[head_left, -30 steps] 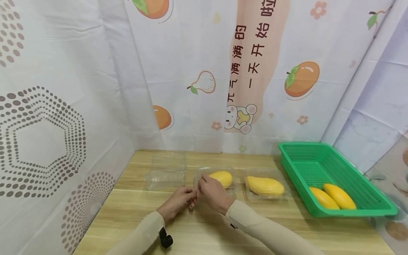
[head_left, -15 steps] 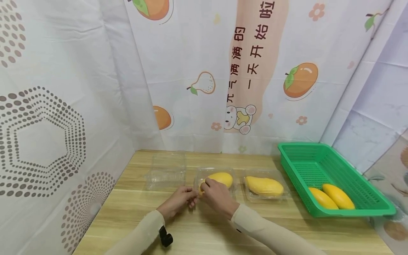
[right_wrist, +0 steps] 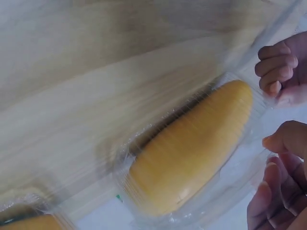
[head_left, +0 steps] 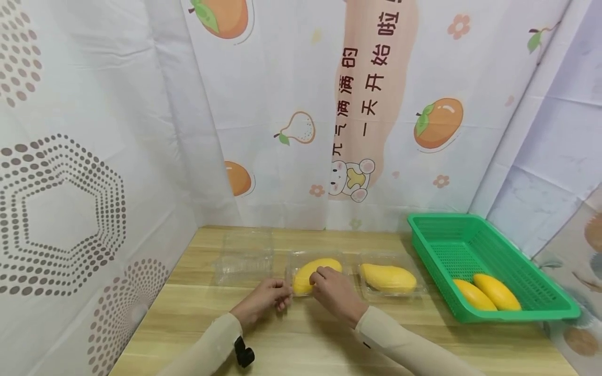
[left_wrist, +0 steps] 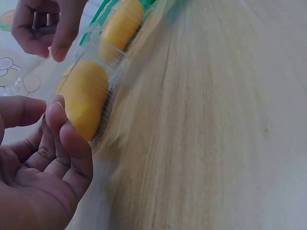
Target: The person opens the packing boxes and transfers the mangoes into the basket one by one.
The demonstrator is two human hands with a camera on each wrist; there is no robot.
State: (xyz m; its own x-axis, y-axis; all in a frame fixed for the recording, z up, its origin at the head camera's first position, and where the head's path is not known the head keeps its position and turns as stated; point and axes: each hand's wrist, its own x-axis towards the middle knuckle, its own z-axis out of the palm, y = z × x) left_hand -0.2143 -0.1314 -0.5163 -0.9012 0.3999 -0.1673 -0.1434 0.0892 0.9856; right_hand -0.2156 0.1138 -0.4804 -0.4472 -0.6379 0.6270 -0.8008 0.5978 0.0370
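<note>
A yellow mango (head_left: 317,271) lies in a clear plastic clamshell box (head_left: 339,257) in the middle of the table. At the box's front left corner, my left hand (head_left: 264,298) pinches the edge between thumb and forefinger, the other fingers curled. My right hand (head_left: 336,292) is over the box's front side; in the left wrist view its thumb and bent fingers (left_wrist: 42,48) stand apart with nothing visible between them. The right wrist view shows the mango (right_wrist: 192,148) under ribbed clear plastic. Whether the lid is snapped down is hard to tell.
To the right, a second clear box holds another mango (head_left: 388,278). An open clear clamshell (head_left: 244,263) stands at the left. Two mangoes (head_left: 496,292) lie in a green basket (head_left: 541,314) at the right edge. Printed curtains (head_left: 263,209) hang behind and beside the wooden table (head_left: 291,344).
My right hand has slid rightward along the box's front, away from my left hand, uncovering more of the mango. The left hand stays at the corner. The head view has tilted slightly.
</note>
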